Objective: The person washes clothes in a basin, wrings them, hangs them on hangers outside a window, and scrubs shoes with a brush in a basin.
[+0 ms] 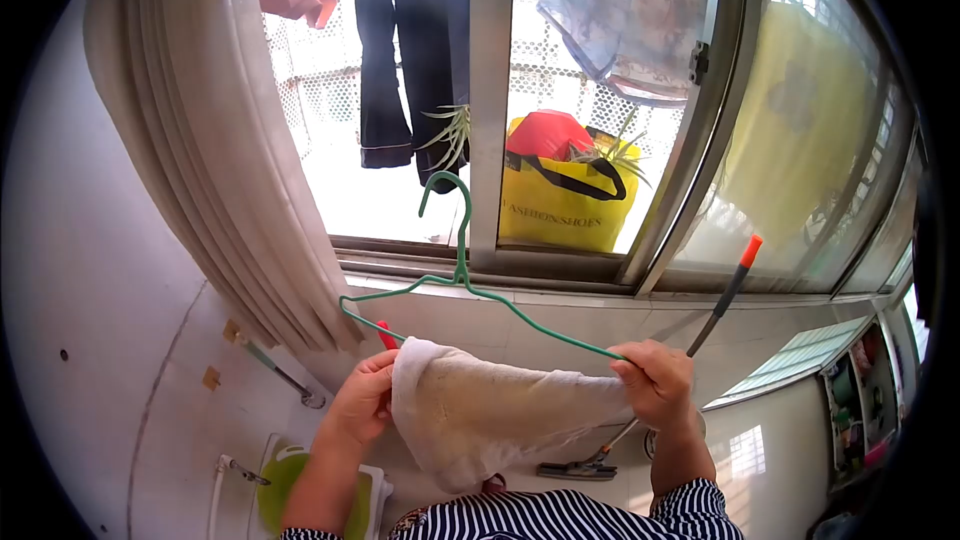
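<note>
A pale, yellowish-white cloth (500, 410) hangs stretched between my two hands, its lower edge drooping. My left hand (362, 395) pinches the cloth's left edge. With closed fingers, my right hand (660, 377) grips the right end of a green clothes hanger (500, 298), where the cloth's right corner also meets it. The hanger's hook points up in front of the window, and its left arm reaches free just above the cloth. The cloth covers most of the hanger's lower part.
Ahead is a sliding window (487, 120) with dark trousers (385, 70) hanging outside and a yellow bag (565, 205) behind it. A curtain (200, 140) falls at left. Below are a green basin (300, 500), a tap (245, 470) and a squeegee mop (580, 467) with an orange-tipped handle (735, 285).
</note>
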`<state>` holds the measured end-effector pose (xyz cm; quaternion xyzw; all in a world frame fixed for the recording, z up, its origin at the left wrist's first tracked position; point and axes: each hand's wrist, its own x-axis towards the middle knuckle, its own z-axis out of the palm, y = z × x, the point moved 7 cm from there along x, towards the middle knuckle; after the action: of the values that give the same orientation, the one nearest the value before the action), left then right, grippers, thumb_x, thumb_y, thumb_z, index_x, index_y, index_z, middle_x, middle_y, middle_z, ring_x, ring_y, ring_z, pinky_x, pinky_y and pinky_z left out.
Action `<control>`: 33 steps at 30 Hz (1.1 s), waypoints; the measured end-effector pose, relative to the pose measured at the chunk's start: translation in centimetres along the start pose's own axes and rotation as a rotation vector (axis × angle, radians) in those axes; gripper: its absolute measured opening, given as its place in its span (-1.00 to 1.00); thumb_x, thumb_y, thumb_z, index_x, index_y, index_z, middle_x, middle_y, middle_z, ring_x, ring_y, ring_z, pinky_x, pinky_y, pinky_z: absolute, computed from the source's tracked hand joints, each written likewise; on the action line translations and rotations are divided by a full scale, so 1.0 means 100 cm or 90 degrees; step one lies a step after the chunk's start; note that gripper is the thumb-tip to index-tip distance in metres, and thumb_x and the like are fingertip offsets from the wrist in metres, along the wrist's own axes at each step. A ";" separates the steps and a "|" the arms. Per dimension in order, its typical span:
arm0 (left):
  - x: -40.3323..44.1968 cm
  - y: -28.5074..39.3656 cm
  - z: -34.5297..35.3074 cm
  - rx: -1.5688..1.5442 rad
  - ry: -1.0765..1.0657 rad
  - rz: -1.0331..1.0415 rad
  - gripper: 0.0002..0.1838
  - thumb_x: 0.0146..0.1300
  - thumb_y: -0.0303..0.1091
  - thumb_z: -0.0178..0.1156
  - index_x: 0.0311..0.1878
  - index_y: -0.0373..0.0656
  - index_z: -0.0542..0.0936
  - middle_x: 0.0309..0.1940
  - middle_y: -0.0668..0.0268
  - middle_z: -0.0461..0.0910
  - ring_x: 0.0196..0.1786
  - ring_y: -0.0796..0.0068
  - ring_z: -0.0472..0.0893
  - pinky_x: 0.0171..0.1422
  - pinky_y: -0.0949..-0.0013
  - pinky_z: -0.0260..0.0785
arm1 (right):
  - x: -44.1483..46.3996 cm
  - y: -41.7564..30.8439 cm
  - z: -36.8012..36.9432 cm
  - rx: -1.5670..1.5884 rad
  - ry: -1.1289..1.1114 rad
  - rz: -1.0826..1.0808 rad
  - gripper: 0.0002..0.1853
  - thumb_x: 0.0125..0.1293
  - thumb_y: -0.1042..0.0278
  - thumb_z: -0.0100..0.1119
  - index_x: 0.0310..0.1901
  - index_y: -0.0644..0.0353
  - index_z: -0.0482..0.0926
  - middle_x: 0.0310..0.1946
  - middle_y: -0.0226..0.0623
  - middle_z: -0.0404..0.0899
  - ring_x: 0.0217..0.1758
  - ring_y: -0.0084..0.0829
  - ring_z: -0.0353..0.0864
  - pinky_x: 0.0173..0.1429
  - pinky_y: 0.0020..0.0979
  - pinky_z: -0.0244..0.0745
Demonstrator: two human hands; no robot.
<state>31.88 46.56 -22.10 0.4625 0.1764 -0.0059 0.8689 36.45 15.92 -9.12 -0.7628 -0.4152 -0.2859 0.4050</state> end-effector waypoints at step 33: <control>0.212 0.195 -0.131 0.939 0.334 0.541 -0.28 0.38 0.07 -0.10 0.50 -0.02 0.01 0.49 0.14 -0.01 0.56 0.14 -0.17 0.56 0.06 -0.34 | 0.297 -0.103 0.034 -0.156 0.250 -0.066 -0.76 0.31 0.23 0.17 -0.28 0.27 0.62 -0.58 -0.32 0.54 -0.47 -0.53 0.46 -0.32 -0.49 0.34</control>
<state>51.17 71.47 -19.74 0.9169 0.1347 0.3111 0.2106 42.54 34.12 16.03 -0.7135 -0.3293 -0.4974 0.3675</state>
